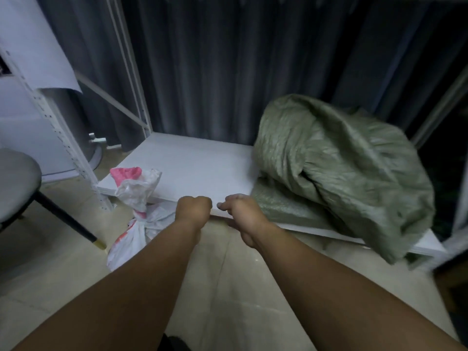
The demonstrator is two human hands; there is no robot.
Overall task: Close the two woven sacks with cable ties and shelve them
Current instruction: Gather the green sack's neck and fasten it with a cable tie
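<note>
1. Left grip (193, 207) balled into a fist, nothing seen in it; right grip (240, 212) half curled at the shelf (192, 163) edge, hold unclear;
2. Green sack (342, 173) lies on the shelf, at 2 o'clock from the grips;
3. White sack (131, 188) at 9 o'clock, leaning against the shelf corner.

A dark grey pleated curtain (228, 59) hangs at twelve o'clock. At nine o'clock a grey round-seated chair with black legs (17, 183) stands on glossy beige floor tiles (228, 287).

Weave, board, tile
Green woven sack (342, 168) on the shelf board (197, 168) looks crinkled, faintly shiny; board smooth, matt; floor tiles (228, 287) before it glossy.
</note>
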